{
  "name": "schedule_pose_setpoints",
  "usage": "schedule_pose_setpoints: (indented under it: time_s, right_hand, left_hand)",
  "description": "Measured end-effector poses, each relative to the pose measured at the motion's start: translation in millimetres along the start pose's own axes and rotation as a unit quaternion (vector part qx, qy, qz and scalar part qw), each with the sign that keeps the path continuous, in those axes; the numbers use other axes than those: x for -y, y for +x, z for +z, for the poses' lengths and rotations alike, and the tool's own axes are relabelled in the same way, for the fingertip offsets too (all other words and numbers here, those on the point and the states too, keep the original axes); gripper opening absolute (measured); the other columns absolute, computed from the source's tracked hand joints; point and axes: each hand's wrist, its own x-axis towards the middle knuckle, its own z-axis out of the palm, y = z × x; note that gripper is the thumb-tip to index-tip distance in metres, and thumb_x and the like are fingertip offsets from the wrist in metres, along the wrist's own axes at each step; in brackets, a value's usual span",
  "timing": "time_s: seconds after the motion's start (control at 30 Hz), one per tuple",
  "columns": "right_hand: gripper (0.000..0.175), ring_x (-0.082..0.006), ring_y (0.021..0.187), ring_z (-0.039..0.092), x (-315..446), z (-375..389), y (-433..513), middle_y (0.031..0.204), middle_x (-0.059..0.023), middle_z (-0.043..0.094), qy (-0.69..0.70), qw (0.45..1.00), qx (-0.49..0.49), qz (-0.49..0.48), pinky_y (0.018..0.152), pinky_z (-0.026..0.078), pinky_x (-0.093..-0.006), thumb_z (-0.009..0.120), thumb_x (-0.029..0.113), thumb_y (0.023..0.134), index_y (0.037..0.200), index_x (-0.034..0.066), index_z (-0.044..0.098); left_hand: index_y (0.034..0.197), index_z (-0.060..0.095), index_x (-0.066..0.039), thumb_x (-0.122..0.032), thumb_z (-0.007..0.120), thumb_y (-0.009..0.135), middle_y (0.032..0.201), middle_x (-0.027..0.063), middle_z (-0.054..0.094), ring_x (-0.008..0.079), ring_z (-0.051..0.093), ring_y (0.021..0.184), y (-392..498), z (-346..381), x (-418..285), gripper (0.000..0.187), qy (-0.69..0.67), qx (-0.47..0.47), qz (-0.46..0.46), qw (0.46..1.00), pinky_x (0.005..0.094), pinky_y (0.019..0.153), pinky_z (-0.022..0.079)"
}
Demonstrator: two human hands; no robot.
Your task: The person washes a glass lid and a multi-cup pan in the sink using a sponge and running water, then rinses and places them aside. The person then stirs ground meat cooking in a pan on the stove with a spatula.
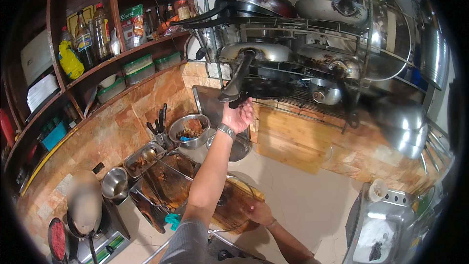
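My left hand, with a watch on its wrist, is raised to the wire rack. Its fingers curl around the short black handle of a dark frying pan on the lower shelf. Just above it juts the long handle of a steel pan. Lower down, my right hand grips the rim of a clear glass lid, tilted over a brown wooden board. My left forearm hides part of the lid and board.
Left of my arm are a food-stained chopping board, a metal tray with a ladle, and a steel bowl of scraps. A gas stove with pans stands at lower left. A bamboo board leans on the tiled wall.
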Motion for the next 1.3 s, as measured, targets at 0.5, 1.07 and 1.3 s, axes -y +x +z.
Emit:
schedule_pose_setpoints:
  time_s: [0.5, 1.07, 1.3]
  right_hand:
    - [0.054, -0.0362, 0.082, 0.068, 54.4, 79.3, 74.6, 0.099, -0.0194, 0.065, -0.156, 0.986, 0.06, -0.025, 0.067, 0.055, -0.0479, 0.055, 0.051, 0.088, 0.127, 0.0144, 0.051]
    - [0.015, -0.0277, 0.068, 0.066, 54.9, -117.4, 49.0, 0.078, -0.0083, 0.067, -0.124, 0.979, -0.161, -0.016, 0.061, 0.053, -0.0381, 0.068, 0.027, 0.081, 0.091, 0.016, 0.068]
    - [0.016, -0.0293, 0.069, 0.067, 113.8, -224.6, 75.5, 0.078, -0.0124, 0.067, -0.069, 0.942, -0.316, -0.085, 0.063, 0.052, -0.0353, 0.07, 0.018, 0.079, 0.089, 0.0054, 0.069]
  left_hand:
    - [0.128, 0.043, -0.004, -0.03, 0.071, 0.087, 0.07, 0.0011, 0.056, 0.011, 0.057, 0.055, -111.8, -4.1, -8.2, 0.056, 0.586, -0.124, 0.237, 0.765, 0.027, 0.049, 0.047]
    - [0.112, 0.061, -0.01, -0.032, 0.062, 0.09, 0.074, 0.0108, 0.067, 0.0279, 0.065, 0.062, -83.0, 13.1, -41.5, 0.032, 0.743, -0.121, 0.417, 0.509, 0.0398, 0.057, 0.05]
    - [0.114, 0.06, -0.009, -0.028, 0.063, 0.089, 0.073, 0.0121, 0.065, 0.0284, 0.063, 0.059, -86.1, 2.6, -54.3, 0.032, 0.733, -0.149, 0.427, 0.508, 0.0399, 0.057, 0.049]
